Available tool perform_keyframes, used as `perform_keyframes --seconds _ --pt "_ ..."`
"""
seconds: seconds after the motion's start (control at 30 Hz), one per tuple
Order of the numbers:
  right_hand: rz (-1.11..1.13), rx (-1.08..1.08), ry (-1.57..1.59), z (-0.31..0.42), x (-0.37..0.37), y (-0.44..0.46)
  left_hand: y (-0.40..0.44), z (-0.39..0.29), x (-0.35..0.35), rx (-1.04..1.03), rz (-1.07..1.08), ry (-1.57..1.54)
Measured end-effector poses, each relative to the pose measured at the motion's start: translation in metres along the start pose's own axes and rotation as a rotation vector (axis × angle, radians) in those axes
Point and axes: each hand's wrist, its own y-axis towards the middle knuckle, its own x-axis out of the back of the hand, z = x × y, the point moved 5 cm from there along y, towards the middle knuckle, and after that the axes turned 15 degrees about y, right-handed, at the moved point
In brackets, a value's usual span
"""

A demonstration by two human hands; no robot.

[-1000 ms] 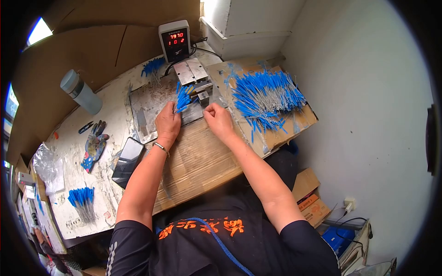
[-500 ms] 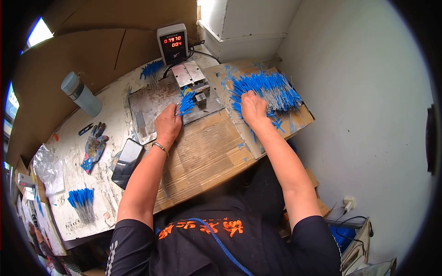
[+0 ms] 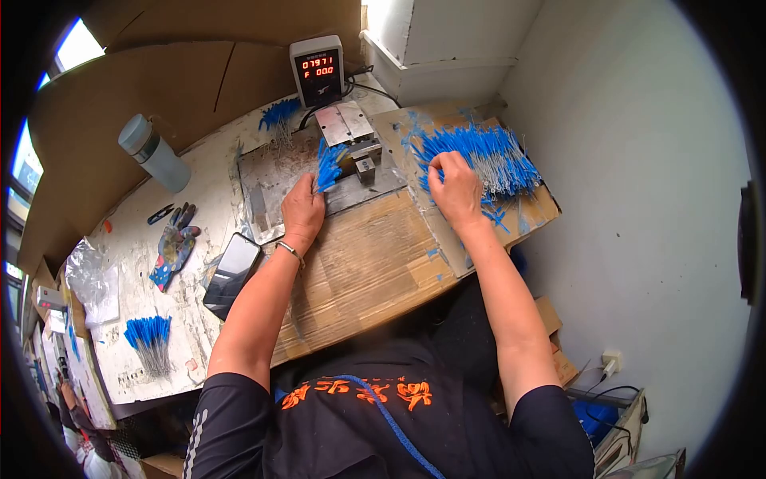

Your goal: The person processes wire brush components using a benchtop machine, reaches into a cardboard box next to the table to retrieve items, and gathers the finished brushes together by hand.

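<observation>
My left hand (image 3: 304,209) is closed around a small bunch of blue-ended wire pieces (image 3: 328,166), beside a small metal press fixture (image 3: 365,165). The blue ends point up and away from me. My right hand (image 3: 456,191) is over the near left edge of a large pile of similar blue-ended wire pieces (image 3: 479,152). Its thumb and fingers are pinched together; whatever lies between them is too small to make out. The pile rests on a cardboard sheet (image 3: 447,247), with silvery looped ends toward the right and front.
Behind the fixture stands a counter display (image 3: 317,70) with red digits. To the left are a phone (image 3: 232,275), a patterned glove (image 3: 175,246), snips (image 3: 160,213), a bottle (image 3: 155,153) and another wire bundle (image 3: 149,345). A white wall (image 3: 638,184) bounds the right side.
The display went from 07970 to 07971. My right hand has lifted slightly off the pile's near left edge. My left hand keeps its bunch beside the fixture. The whole view has shifted a little.
</observation>
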Motion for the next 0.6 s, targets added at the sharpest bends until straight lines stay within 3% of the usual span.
perform_keyframes --seconds 0.03,0.13,0.33,0.6 --pt "-0.054 -0.012 0.154 0.01 -0.002 -0.003 0.0 0.003 -0.001 0.027 -0.03 -0.08" --pt "0.143 -0.217 0.393 0.029 -0.056 -0.027 0.003 0.013 -0.009 0.082 -0.041 -0.21" --pt "0.139 -0.475 0.542 0.015 -0.112 -0.036 0.004 0.019 -0.014 0.145 -0.045 -0.296" --pt "0.109 -0.452 0.517 0.014 -0.119 -0.023 0.004 0.012 -0.008 0.118 -0.04 -0.248"
